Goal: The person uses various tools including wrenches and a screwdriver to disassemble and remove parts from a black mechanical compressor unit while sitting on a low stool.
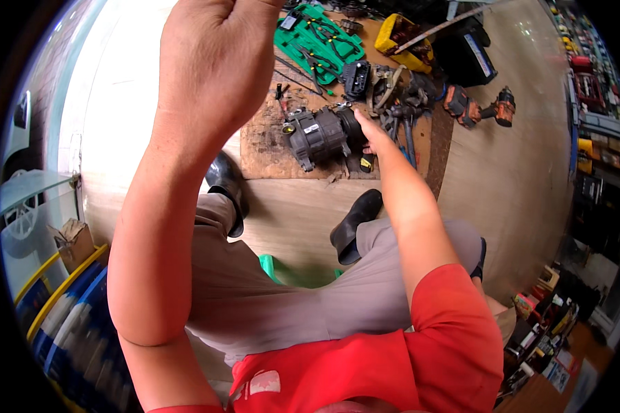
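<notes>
Nearest the camera, the left hand (213, 62) is raised close to the lens at upper left, back of the hand toward the viewer, fingers curled inward; the top edge cuts off the fingertips, so whether this grip encloses anything cannot be told. Below it the bare forearm runs down to a red sleeve. Farther off, at centre, the right hand (373, 134) reaches down to the floor and rests against the right end of a dark grey motor-like unit (318, 134); its fingers are hidden behind that body, so whether the grip is clenched on it or merely touching cannot be told. The unit lies on its side on a worn brown board (272, 148) on the floor, far of two black shoes (355, 226). Just beyond the unit lies a green tool tray (320, 38) with pliers, and to its right a heap of dark metal parts (396, 96). Farther right, apart from the heap, an orange cordless drill (479, 107) lies on the wooden floor
</notes>
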`<move>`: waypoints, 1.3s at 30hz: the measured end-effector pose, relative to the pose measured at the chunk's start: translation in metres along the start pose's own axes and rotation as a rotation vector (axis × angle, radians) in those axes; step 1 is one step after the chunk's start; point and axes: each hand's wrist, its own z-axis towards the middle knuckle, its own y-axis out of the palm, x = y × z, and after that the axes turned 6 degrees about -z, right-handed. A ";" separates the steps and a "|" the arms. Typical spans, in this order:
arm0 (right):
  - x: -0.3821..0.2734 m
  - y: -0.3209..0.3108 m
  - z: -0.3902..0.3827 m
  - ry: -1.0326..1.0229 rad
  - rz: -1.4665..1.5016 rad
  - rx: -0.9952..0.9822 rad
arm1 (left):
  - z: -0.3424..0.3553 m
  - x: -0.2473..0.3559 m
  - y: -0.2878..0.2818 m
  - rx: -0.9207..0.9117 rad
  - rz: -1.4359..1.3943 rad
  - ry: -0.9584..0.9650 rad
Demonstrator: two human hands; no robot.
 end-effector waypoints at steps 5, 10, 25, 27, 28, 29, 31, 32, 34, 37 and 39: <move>-0.023 0.026 -0.011 -0.035 0.210 -0.220 | 0.009 0.008 -0.027 -0.126 -0.204 -0.160; -0.031 0.005 0.004 0.046 0.074 -0.329 | 0.011 -0.017 -0.017 -0.082 -0.251 -0.008; -0.024 0.056 -0.087 -0.742 0.076 -0.130 | 0.008 0.002 -0.048 -0.200 -0.323 -0.028; -0.020 0.057 -0.092 -0.882 -0.102 -0.006 | 0.008 0.010 -0.055 -0.230 -0.356 -0.036; -0.013 0.056 -0.086 -0.960 -0.208 0.100 | 0.007 0.012 -0.054 -0.216 -0.325 -0.011; -0.013 0.063 -0.089 -1.036 -0.313 0.190 | 0.004 0.015 -0.056 -0.191 -0.279 0.008; -0.007 0.074 -0.099 -1.087 -0.466 0.267 | -0.003 0.019 -0.053 -0.118 -0.169 0.079; -0.006 0.079 -0.107 -1.109 -0.507 0.270 | -0.004 0.019 -0.056 -0.099 -0.137 0.110; -0.009 0.092 -0.126 -1.134 -0.622 0.285 | -0.001 0.014 -0.071 -0.125 -0.126 0.125; -0.007 0.104 -0.147 -1.115 -0.702 0.308 | 0.002 0.025 -0.079 -0.125 -0.043 0.060; -0.014 0.117 -0.170 -1.034 -0.796 0.284 | 0.000 0.030 -0.085 -0.105 -0.033 0.065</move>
